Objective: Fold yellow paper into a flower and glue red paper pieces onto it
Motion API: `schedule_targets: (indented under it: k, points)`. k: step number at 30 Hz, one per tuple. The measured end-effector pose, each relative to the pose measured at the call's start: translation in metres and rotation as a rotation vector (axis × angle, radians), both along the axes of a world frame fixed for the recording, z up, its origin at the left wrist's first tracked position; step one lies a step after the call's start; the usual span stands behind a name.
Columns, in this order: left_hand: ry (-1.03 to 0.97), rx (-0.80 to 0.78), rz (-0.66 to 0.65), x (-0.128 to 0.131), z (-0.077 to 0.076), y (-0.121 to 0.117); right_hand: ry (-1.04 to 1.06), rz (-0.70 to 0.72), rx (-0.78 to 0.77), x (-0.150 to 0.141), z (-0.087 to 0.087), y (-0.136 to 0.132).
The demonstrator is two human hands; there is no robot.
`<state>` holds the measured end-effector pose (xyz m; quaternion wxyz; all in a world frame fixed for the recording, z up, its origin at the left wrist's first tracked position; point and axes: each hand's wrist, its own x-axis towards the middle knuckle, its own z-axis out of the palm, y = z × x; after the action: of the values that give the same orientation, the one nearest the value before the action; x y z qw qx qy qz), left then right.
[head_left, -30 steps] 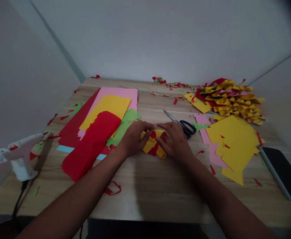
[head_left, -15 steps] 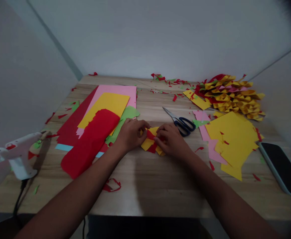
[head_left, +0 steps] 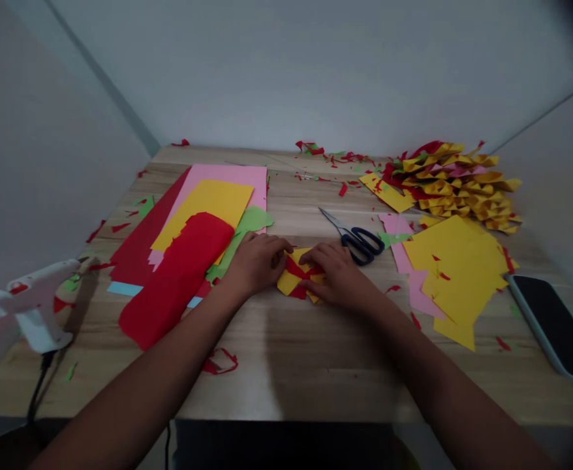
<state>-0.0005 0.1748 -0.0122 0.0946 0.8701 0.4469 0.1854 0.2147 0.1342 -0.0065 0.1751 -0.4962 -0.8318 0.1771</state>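
In the middle of the table lies a small yellow-and-red paper piece [head_left: 289,283] between my two hands. My left hand [head_left: 260,262] has its fingers curled in a pinch at the paper's left edge. From the other side my right hand [head_left: 334,273] grips it, thumb and forefinger on the paper and partly covering it. Just beyond my right hand is a pair of scissors [head_left: 359,243] with dark blue handles, blades a little apart. A red felt-like strip [head_left: 179,281] with rounded ends lies left of my left hand, over coloured paper sheets.
A white glue gun [head_left: 39,300] stands at the left, its cord running off the front edge. Yellow sheets [head_left: 457,267] and a phone [head_left: 555,326] lie at the right. Behind them sits a folded yellow paper craft [head_left: 463,186]. Red and green scraps are scattered about.
My right thumb and forefinger have spread slightly, with the thumb shifted on the paper. More of the red middle shows between my hands. The view has moved slightly.
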Motion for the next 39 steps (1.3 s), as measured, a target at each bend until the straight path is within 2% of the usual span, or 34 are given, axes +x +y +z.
schedule_targets:
  k: [7, 11, 15, 19, 24, 31, 34, 39]
  points:
    - [-0.009, 0.033, 0.012, 0.001, -0.001, -0.001, -0.011, 0.025, 0.036, 0.003, -0.001, 0.000]
    - [-0.094, 0.126, -0.017, 0.001, 0.003, 0.000, 0.113, 0.029, 0.109, 0.005, 0.005, 0.000]
    - [-0.095, 0.099, -0.212, 0.001, 0.002, 0.002, 0.205, 0.027, 0.188, 0.010, 0.005, 0.004]
    - [-0.053, 0.008, -0.379, 0.000, -0.004, 0.003, 0.133, 0.049, 0.158, 0.010, -0.003, 0.007]
    - [-0.053, 0.010, -0.378, -0.001, -0.007, 0.003, -0.040, 0.021, 0.071, 0.008, -0.001, 0.008]
    - [-0.082, -0.014, -0.415, -0.002, -0.002, 0.001, -0.127, 0.116, -0.004, 0.007, 0.010, 0.006]
    - [-0.095, -0.015, -0.421, -0.002, 0.000, 0.000, -0.098, 0.067, 0.030, 0.006, 0.010, 0.005]
    - [-0.102, -0.012, -0.420, 0.002, -0.002, 0.000, 0.069, -0.014, 0.176, 0.014, 0.004, 0.006]
